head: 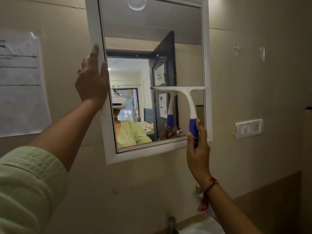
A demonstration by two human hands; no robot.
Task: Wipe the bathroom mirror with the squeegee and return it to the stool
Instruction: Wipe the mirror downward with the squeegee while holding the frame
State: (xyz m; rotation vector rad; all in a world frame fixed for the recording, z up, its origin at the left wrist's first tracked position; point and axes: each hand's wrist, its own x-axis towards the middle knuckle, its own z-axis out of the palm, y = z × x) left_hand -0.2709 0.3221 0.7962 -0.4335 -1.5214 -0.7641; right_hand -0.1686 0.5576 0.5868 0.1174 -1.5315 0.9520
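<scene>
A white-framed bathroom mirror (206, 48) hangs on the beige wall. My left hand (92, 78) lies flat against the mirror's left frame edge, fingers pointing up. My right hand (199, 146) grips the blue handle of a white squeegee (184, 92). The squeegee's blade lies level against the glass on the right half of the mirror, a little below mid-height, reaching the right frame. The glass reflects the squeegee, an open dark door and a person in a pale green top. The stool is out of view.
A printed paper sheet (20, 81) is taped to the wall left of the mirror. A white switch and socket plate (249, 128) sits on the wall to the right. A tap (173, 223) and part of a white basin (202, 227) show below.
</scene>
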